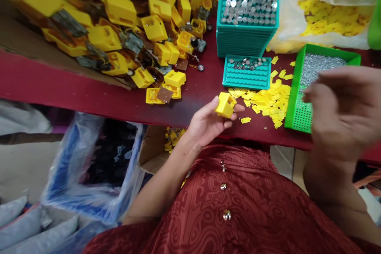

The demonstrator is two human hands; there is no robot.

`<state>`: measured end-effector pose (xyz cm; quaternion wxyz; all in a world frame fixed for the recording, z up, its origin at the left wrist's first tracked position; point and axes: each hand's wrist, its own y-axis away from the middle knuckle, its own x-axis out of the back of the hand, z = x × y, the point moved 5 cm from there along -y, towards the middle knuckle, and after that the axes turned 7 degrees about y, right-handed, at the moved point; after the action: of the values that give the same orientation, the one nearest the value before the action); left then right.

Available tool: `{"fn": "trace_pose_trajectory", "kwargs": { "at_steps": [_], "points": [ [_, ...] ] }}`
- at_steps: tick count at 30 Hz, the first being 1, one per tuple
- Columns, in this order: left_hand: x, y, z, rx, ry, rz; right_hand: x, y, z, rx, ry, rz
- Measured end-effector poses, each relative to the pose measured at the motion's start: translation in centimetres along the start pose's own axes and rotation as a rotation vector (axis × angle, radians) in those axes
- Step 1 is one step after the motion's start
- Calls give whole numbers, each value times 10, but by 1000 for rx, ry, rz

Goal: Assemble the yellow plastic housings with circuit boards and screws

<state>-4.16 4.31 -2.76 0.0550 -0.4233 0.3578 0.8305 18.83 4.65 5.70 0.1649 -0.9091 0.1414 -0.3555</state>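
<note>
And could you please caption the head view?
Left hand holds a yellow plastic housing, right hand near perforated green tray.

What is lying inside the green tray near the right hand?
Inside the green tray, small silvery metal pieces lie heaped at the far end; nearer, its perforated floor shows. The right hand hides the near right part, so its contents cannot be seen.

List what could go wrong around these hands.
The right hand, in front of the green tray in this view, might knock it and spill the small silver pieces. The left hand, holding the yellow housing, might brush the loose yellow tab beside it off the table. A bump to the teal tray stack could scatter the silver discs on top.
</note>
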Motion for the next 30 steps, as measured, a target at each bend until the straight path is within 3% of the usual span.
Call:
{"fn": "trace_pose_trajectory", "kwargs": {
  "at_steps": [4, 9, 12, 18, 23, 30],
  "points": [
    [4, 0, 1, -46, -14, 19, -46, -33, 4, 176, 159, -131],
    [8, -7, 2, -86, -17, -2, -98, -62, 37, 66, 493, -404],
    [11, -11, 2, -77, -14, 5, -116, -63, 37, 72, 604, -424],
    [10, -14, 2, -80, -48, 6, -134, -57, 26, 144, 702, -447],
    [9, -14, 3, -105, -140, -16, -132, -56, 31, 144, 720, -476],
    [10, -9, 9, -163, -197, -26, -126, -56, 39, 204, 635, -411]
  ]
}}
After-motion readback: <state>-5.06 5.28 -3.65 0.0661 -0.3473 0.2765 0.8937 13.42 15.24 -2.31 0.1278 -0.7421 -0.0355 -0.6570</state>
